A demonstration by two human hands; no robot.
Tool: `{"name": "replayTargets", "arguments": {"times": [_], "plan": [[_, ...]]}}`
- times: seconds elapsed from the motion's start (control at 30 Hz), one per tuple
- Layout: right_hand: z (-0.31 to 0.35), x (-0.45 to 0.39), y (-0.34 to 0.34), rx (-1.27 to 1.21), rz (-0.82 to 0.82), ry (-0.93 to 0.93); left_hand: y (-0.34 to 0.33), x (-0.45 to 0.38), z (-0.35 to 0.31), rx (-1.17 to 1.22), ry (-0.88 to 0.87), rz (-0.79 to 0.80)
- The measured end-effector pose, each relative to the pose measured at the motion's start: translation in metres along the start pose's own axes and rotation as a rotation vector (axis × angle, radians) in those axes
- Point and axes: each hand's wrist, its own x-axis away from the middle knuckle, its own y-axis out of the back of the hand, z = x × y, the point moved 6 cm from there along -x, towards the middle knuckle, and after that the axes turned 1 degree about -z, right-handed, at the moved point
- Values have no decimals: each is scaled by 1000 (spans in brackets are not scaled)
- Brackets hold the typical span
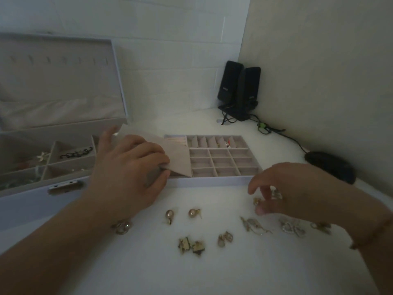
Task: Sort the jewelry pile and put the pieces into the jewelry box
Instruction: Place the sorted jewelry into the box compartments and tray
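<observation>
The open jewelry box (32,201) stands at the left, lid up, with a black chain (75,153) in one compartment. A divided tray (223,161) lies on the white table beside it. My left hand (127,167) grips a beige velvet flap (170,155) over the tray's left end. My right hand (293,190) pinches a small gold earring (256,201) just above the table. Loose pieces lie in front: two pearl earrings (170,215), square gold earrings (190,246), a ring cluster (122,227), dangly earrings (254,225) and sparkly hoops (292,227).
Two black speakers (239,90) stand in the back corner, with cables trailing right to a black mouse (330,169). A wall runs close along the right side. A bracelet (372,235) is on my right wrist.
</observation>
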Motion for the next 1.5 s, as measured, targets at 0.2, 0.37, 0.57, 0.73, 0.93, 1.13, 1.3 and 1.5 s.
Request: {"name": "replayTargets", "arguments": {"times": [0.2,0.37,0.57,0.73,0.93,1.13,1.3,1.5], "plan": [[-3,-8,-13,-8,-16,12,0,-2,-2,-22,-12,-1],[2,-14,9,-33,-92,49,0,-1,-1,-7,-2,5],[11,-87,57,-208,-378,46,-1,-1,1,-5,-14,8],[7,-155,40,-320,-338,-30,-1,-1,1,7,-6,24],[3,-175,28,-353,-328,-53,-2,0,3,22,-2,46],[-19,-155,47,-364,-445,-28,-2,0,2,26,2,43],[-26,-145,12,-62,-236,38,-2,-1,1,19,11,36],[-18,-141,-1,-91,-129,53,0,-2,0,3,5,19]]}}
